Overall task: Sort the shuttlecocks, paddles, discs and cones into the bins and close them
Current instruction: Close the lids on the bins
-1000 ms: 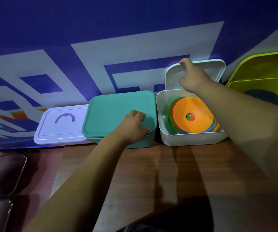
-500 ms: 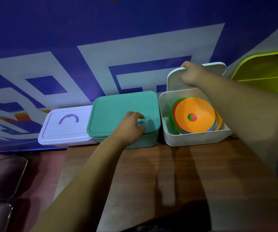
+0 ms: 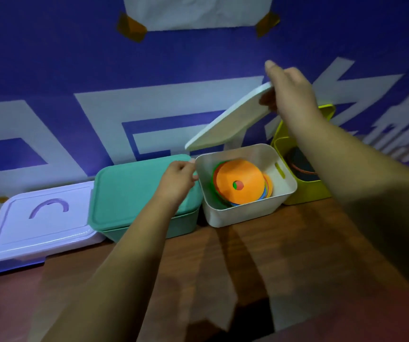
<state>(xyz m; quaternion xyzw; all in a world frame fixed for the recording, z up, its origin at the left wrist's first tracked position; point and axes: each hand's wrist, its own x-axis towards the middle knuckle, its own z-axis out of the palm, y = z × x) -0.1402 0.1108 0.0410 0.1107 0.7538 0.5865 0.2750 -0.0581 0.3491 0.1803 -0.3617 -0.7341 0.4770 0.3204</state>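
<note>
A white bin [image 3: 240, 214] stands open on the wooden table and holds a stack of flat discs [image 3: 241, 185], an orange one on top. Above it my right hand [image 3: 288, 95] grips the far edge of the white lid [image 3: 228, 120], which hangs tilted in the air over the bin. My left hand [image 3: 177, 178] rests with curled fingers at the right edge of the teal bin's lid [image 3: 132, 191], its fingertips touching the white bin's left rim. The teal bin is closed. A lavender bin [image 3: 40, 225] at the left is closed too.
A yellow-green bin [image 3: 308, 193] stands open to the right of the white one, with something dark inside, partly behind my right arm. The bins line up against a blue and white wall banner [image 3: 100, 82]. Bare wooden tabletop [image 3: 223, 280] lies in front.
My right hand has lifted the white lid off the wall and swung it up over the white bin. My left hand has slid right along the teal lid to the white bin's rim.
</note>
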